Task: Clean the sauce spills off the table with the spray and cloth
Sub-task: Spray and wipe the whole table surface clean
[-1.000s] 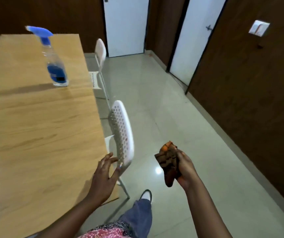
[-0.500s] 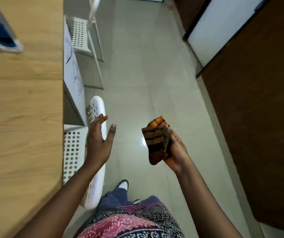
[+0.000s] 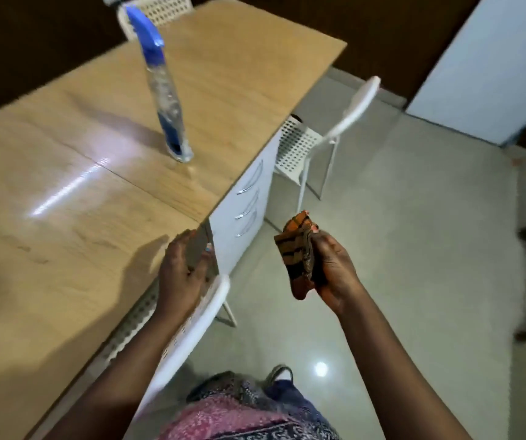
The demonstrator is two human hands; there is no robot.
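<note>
The view has turned back to the table [image 3: 64, 249], and the left hand [image 3: 180, 274] has come from the chair [image 3: 191, 328] to the table edge, fingers loosely bent, holding nothing. The right hand [image 3: 331, 271] still grips the folded cloth [image 3: 296, 252] over the floor. The spray [image 3: 166, 100] stands upright, well apart from both hands. I see no clear sauce spill, so wiping seems nearly done. The chair stands between person and table.

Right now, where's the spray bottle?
In the head view the spray bottle stands upright on the wooden table, upper left of frame, near the edge above the white drawers, beyond both hands and untouched.
</note>
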